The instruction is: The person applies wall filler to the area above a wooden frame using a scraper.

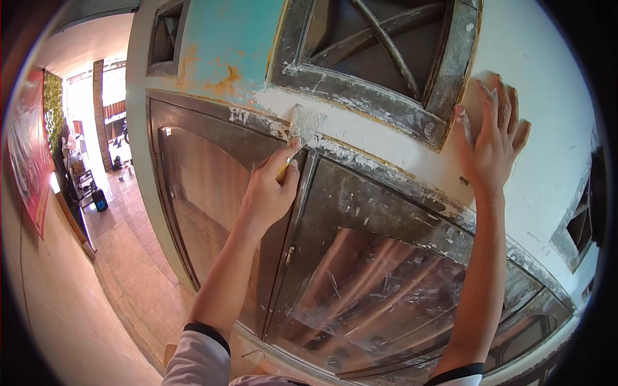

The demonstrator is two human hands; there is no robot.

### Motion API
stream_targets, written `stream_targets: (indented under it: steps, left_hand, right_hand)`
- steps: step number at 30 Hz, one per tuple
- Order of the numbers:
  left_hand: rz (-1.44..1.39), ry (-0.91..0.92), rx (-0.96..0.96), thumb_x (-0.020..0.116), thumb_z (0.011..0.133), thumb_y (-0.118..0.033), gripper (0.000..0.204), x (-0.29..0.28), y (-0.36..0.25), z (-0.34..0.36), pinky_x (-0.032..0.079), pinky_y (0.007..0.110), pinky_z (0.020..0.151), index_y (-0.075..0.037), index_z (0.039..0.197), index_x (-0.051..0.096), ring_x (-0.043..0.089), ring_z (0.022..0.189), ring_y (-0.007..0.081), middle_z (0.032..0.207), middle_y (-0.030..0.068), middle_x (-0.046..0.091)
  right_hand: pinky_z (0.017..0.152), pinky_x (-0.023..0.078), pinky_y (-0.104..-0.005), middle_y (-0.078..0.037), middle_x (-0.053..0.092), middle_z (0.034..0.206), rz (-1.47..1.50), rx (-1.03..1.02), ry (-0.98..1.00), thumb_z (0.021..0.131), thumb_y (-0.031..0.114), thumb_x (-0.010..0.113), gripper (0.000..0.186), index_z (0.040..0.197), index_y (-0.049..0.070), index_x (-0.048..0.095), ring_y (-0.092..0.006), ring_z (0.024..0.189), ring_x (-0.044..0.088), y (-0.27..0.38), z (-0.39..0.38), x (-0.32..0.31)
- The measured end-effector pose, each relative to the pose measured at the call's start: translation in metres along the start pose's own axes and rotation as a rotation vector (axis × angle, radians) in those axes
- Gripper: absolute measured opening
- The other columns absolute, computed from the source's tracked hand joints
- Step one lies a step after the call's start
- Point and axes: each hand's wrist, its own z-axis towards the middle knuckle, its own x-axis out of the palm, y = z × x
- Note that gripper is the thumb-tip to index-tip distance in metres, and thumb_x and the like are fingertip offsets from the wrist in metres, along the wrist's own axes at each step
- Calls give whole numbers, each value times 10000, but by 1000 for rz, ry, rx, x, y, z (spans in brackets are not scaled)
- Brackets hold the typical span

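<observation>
A putty knife (pixel 306 122) with a yellow handle is in my left hand (pixel 273 183), its crusted blade against the wall strip just above the seam between two dark doors (pixel 373 193). That strip (pixel 380 138) is patched white, beside flaking turquoise paint (pixel 225 38) with rusty stains. My right hand (pixel 489 135) lies open on the white wall (pixel 534 161), fingers spread, at the lower right corner of a dark-framed vent (pixel 354 83) with crossed bars.
A smaller vent (pixel 166 38) is at upper left and another (pixel 579 225) at far right. On the left, a tiled passage (pixel 129 270) runs toward a bright opening, past a blue container (pixel 99 200) and a red banner (pixel 32 148) on the wall.
</observation>
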Motion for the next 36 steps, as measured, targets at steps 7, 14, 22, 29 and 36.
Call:
stream_targets:
  steps: [7, 14, 22, 29, 36]
  left_hand:
    - [3, -54, 70, 579, 974, 2, 341, -7, 24, -7, 419, 237, 603, -25, 1313, 606, 471, 672, 43, 940, 83, 693]
    - [-36, 35, -156, 584, 961, -19, 308, -13, 17, -6, 518, 313, 712, -24, 1268, 613, 696, 776, 248, 1121, 239, 706]
    - [-33, -48, 27, 585, 960, -13, 307, -15, 27, 11, 505, 302, 664, -25, 1266, 612, 644, 674, 192, 987, 192, 719]
    - [47, 0, -114, 585, 958, -7, 322, -26, 24, 9, 492, 279, 649, -34, 1278, 614, 604, 657, 145, 1011, 188, 723]
    - [13, -37, -73, 590, 959, -18, 331, -32, 44, -2, 466, 287, 606, -52, 1287, 619, 556, 623, 117, 870, 148, 687]
  right_hand:
    - [1201, 111, -650, 1, 390, 1604, 25, 9, -3, 959, 474, 621, 504, 1413, 271, 541, -272, 1521, 276, 5, 0, -6]
    - [1201, 123, -645, -7, 407, 1594, 15, 4, -2, 961, 462, 625, 493, 1407, 266, 549, -275, 1518, 284, 3, -2, -6]
    - [1200, 137, -634, 0, 413, 1588, 16, 10, -17, 960, 463, 624, 482, 1391, 258, 560, -268, 1508, 304, 4, -1, -4]
    - [1195, 157, -624, 5, 416, 1583, 3, 11, -28, 952, 463, 633, 485, 1385, 257, 562, -262, 1500, 317, 6, -1, -4]
    - [1196, 162, -610, 2, 423, 1577, 6, -1, -28, 951, 460, 641, 494, 1393, 258, 553, -253, 1498, 318, 4, -1, -3]
